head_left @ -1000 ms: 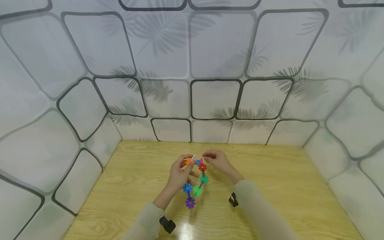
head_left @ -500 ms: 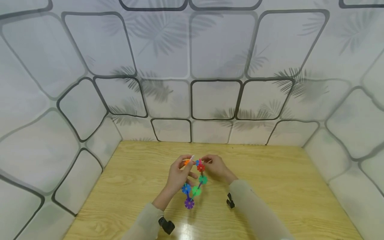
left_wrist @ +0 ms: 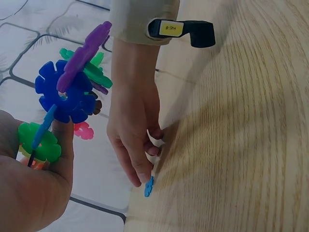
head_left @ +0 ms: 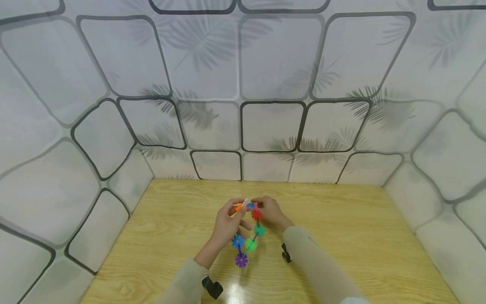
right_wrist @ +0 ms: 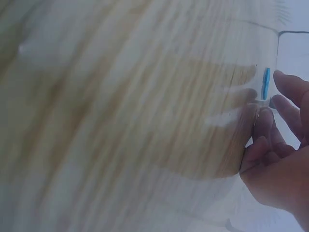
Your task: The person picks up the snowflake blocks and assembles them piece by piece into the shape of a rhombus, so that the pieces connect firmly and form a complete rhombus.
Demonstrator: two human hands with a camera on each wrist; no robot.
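My left hand [head_left: 226, 226] holds a chain of interlocking plastic snowflake discs. An orange disc [head_left: 238, 207] and a white disc [head_left: 246, 202] are by its thumb and index finger. From it hang a blue disc [left_wrist: 65, 92], a purple disc [head_left: 241, 260], a light green disc [head_left: 250, 244], a teal disc [head_left: 259, 230] and a red disc [head_left: 257, 215]. A single small blue disc [right_wrist: 265, 83] is seen edge-on at the table. My right hand [left_wrist: 135, 121] reaches beside it, fingertips close; in the right wrist view a small gap shows.
The wooden table [head_left: 182, 236] stretches under both arms. Patterned white walls [head_left: 265, 126] enclose it at the back and sides. A black camera mount [head_left: 286, 253] sits on the right wrist and another mount [head_left: 212, 288] on the left.
My right hand has shifted left, toward the small blue disc and behind the red one. The left hand keeps its hold on the chain, which has dipped slightly.
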